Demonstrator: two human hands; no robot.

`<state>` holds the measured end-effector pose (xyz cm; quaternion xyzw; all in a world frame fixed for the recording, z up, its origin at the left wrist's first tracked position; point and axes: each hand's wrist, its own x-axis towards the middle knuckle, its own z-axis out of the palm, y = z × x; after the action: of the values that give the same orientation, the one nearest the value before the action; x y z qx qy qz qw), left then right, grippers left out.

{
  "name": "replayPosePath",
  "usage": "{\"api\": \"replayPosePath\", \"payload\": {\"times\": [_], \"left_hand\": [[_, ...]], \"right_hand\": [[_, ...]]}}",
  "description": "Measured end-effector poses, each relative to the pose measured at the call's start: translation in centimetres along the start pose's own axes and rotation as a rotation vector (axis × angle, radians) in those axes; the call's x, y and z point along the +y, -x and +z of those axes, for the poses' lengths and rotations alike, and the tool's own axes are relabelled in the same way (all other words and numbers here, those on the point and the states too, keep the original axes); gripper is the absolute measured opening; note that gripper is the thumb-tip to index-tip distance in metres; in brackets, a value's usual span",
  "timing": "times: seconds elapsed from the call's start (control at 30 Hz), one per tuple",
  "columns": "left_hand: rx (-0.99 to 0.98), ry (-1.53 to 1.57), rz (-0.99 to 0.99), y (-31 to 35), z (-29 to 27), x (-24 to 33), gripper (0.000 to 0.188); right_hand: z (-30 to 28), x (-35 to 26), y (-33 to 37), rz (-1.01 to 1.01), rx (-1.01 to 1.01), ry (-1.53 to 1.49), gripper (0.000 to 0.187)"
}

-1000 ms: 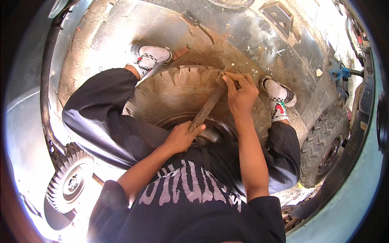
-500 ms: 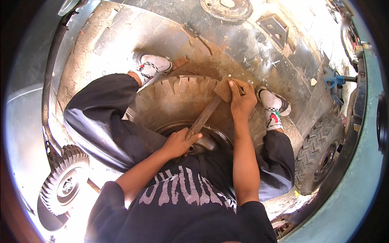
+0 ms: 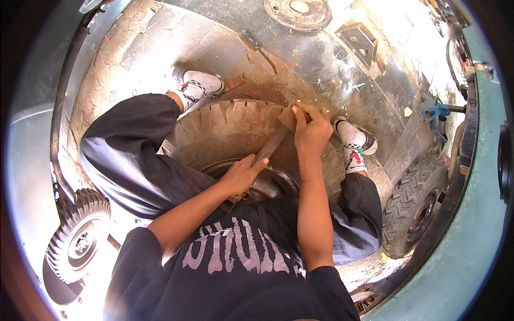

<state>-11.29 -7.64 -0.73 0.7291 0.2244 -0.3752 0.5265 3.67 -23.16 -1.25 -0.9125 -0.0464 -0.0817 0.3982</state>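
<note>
Across the middle of the view lies a tool with a straight, wooden-looking handle [image 3: 274,144] and a flat, squarish brown head [image 3: 287,119]. My left hand [image 3: 240,175] is wrapped round the handle's lower part. At the far end my right hand [image 3: 311,134] pinches the edge of the head between thumb and fingers; whether a small piece is also in those fingers I cannot tell. Under the tool, between my legs, a big dusty tyre [image 3: 209,131] with chunky tread lies flat. Its dark metal rim [image 3: 276,182] is partly hidden by my left hand and shirt.
Treaded wheels stand at the left [image 3: 80,241] and right [image 3: 415,208]. A round metal disc [image 3: 298,12] and an angled metal bracket [image 3: 357,44] lie on the floor ahead. A blue clamp-like tool [image 3: 435,111] is at the right, near a pale blue-green panel [image 3: 471,214].
My left hand has slid up the handle toward the head. My right hand stays at the head. The whole scene has shifted slightly left in view.
</note>
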Motion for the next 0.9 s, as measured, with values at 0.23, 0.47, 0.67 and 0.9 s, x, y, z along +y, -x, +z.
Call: {"api": "replayPosePath", "payload": {"times": [0.23,0.47,0.67,0.9], "left_hand": [[0.073,-0.017,0.072,-0.9,0.4,-0.7,0.071],[0.28,-0.126,0.274,-1.2,2.3,-3.0,0.071],[0.092,0.017,0.051,-0.7,1.1,-1.2,0.071],[0.1,0.025,0.083,-0.1,1.5,-1.4,0.071]], "right_hand": [[0.2,0.3,-0.4,-0.189,0.011,0.059,0.013],[-0.3,-0.5,2.0,-0.18,-0.03,0.141,0.009],[1.4,0.3,-0.8,-0.163,-0.021,0.021,0.011],[1.0,1.5,-0.8,-0.113,-0.024,0.05,0.01]]}}
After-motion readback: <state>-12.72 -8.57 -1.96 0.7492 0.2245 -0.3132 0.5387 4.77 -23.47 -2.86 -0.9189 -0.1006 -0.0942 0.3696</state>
